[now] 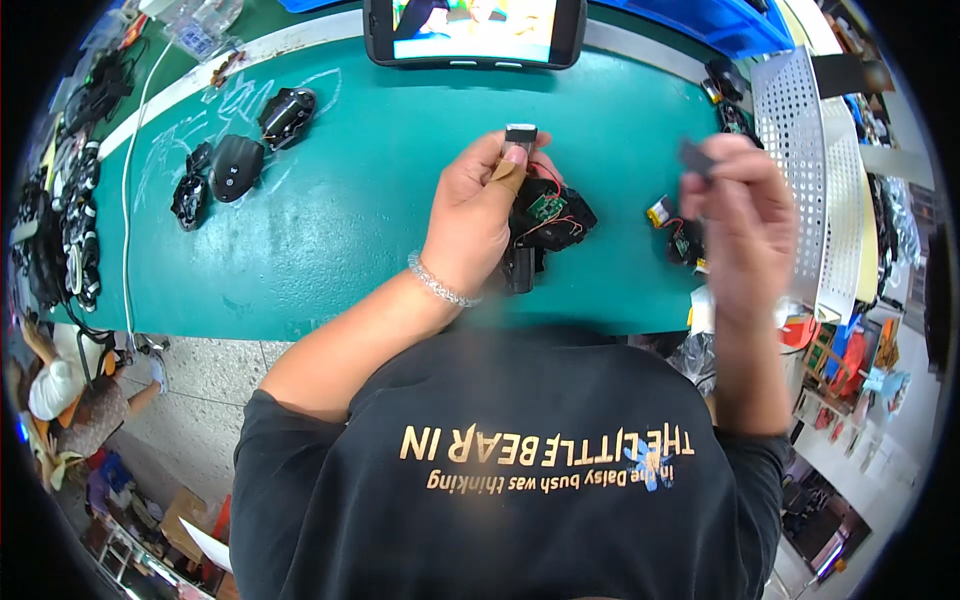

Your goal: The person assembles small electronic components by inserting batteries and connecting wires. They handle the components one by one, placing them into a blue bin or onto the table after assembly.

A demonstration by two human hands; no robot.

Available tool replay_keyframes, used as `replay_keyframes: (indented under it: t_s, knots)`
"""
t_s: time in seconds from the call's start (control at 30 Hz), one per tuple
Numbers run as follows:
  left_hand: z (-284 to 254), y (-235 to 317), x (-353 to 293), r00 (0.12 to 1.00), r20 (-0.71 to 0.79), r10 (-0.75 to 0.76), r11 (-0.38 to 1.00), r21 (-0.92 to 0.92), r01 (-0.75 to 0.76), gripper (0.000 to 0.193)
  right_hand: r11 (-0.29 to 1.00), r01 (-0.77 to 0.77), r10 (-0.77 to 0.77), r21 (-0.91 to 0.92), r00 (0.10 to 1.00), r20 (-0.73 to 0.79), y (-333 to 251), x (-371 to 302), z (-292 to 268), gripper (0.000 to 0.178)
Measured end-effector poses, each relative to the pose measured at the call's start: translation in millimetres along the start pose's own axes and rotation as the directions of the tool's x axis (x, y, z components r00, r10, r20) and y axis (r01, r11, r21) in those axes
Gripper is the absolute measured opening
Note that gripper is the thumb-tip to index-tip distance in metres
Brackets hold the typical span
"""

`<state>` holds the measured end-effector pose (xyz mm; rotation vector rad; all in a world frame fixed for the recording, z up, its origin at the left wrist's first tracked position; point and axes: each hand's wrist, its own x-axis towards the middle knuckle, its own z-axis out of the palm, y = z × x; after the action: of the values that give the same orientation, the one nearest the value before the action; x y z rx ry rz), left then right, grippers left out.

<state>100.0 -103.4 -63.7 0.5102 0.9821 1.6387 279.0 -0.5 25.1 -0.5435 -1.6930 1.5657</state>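
Observation:
My left hand is closed around a small silver, flat battery with a black strip across its top. Thin red wires run from beside that hand to a green circuit board inside an opened black plastic housing. The housing lies just right of my left fingers, and part of it is hidden by them. Farther right, my right hand is raised and blurred by motion, pinching a small dark flat piece between thumb and fingers.
Black rounded shells and opened housings lie on the green table at left. A lit screen device stands at the back. Wired parts sit near my right forearm, beside a perforated metal rack. A white cable crosses the left side.

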Motion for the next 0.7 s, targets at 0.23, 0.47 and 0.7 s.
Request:
replay_keyframes:
  t_s: [0.23, 0.47, 0.7]
  knots:
    - [6.4, 3.7, -7.5, 0.997, 0.024, 0.069, 0.997, 0.019, -0.07, 0.016, 1.0, -0.004, 0.005, 0.005, 0.997, -0.079, 52.6, 2.8, 62.6, 0.013]
    - [6.6, -1.7, -9.6, 0.984, 0.011, 0.177, 0.982, 0.068, -0.177, 0.012, 0.985, -0.053, 0.038, -0.166, 0.995, -0.091, 57.1, 9.1, 66.1, 0.013]
    - [2.9, -3.6, -9.8, 0.98, 0.001, 0.197, 0.962, 0.195, -0.194, 0.012, 0.949, -0.07, 0.045, -0.307, 0.995, -0.086, 61.4, 10.7, 67.4, 0.014]
